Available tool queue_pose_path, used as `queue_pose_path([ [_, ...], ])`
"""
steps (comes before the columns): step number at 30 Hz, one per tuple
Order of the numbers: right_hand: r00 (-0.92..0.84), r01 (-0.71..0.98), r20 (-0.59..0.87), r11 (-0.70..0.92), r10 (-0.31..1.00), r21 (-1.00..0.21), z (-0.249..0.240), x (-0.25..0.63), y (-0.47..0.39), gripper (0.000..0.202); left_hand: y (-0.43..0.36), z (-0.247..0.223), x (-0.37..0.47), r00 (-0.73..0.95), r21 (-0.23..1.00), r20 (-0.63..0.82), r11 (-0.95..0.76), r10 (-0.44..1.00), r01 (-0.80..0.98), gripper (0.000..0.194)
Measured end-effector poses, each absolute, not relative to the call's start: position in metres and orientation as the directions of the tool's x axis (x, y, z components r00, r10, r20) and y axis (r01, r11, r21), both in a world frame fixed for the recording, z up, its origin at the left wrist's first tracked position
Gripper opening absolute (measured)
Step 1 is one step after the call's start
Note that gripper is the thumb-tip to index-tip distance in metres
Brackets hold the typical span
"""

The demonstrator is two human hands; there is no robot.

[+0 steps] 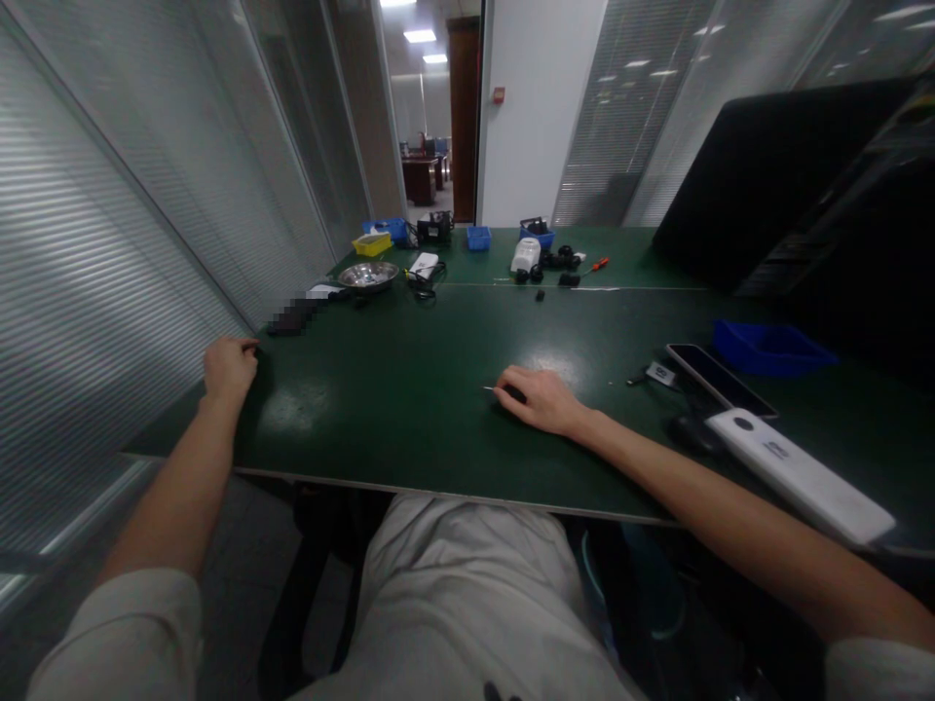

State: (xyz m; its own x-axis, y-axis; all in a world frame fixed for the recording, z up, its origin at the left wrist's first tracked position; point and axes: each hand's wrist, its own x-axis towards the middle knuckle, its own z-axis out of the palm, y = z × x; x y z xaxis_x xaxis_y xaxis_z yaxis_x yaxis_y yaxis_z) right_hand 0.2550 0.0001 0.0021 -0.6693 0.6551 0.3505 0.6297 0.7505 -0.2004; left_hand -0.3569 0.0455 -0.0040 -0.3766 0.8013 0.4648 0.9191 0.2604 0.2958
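Observation:
My right hand (539, 399) rests on the green table (394, 389), thumb and index finger pinched on a thin, pale, pin-like piece (489, 389). Its tip sticks out to the left; the rest is hidden by the fingers. At the table's left edge is my left hand (231, 370), its fingers curled and closed. Whether anything is inside them is hidden. Beyond it lies a dark blurred-out object (293, 316), apart from the hand. A small black piece (540, 295) lies farther back, beyond my right hand.
Back left are a metal bowl (369, 277), a yellow tray (372, 243) and a white box with cable (423, 266). A blue bin (478, 239) and a screwdriver (600, 264) lie farther back. Right: a phone (720, 378), a blue tray (770, 349) and a long white device (800, 472).

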Motion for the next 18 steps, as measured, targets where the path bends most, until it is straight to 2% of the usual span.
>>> queue_pose_path([
  [9, -0.670, 0.631, 0.359, 0.753, 0.650, -0.187, 0.001, 0.255, 0.000, 0.027, 0.042, 0.000, -0.350, -0.336, 0.174, 0.451, 0.287, 0.827, 0.942, 0.025],
  [18, -0.674, 0.624, 0.351, 0.755, 0.650, -0.200, 0.003, 0.255, 0.000, 0.028, 0.039, 0.001, -0.342, -0.421, 0.176, 0.438, 0.384, 0.794, 0.906, 0.031],
])
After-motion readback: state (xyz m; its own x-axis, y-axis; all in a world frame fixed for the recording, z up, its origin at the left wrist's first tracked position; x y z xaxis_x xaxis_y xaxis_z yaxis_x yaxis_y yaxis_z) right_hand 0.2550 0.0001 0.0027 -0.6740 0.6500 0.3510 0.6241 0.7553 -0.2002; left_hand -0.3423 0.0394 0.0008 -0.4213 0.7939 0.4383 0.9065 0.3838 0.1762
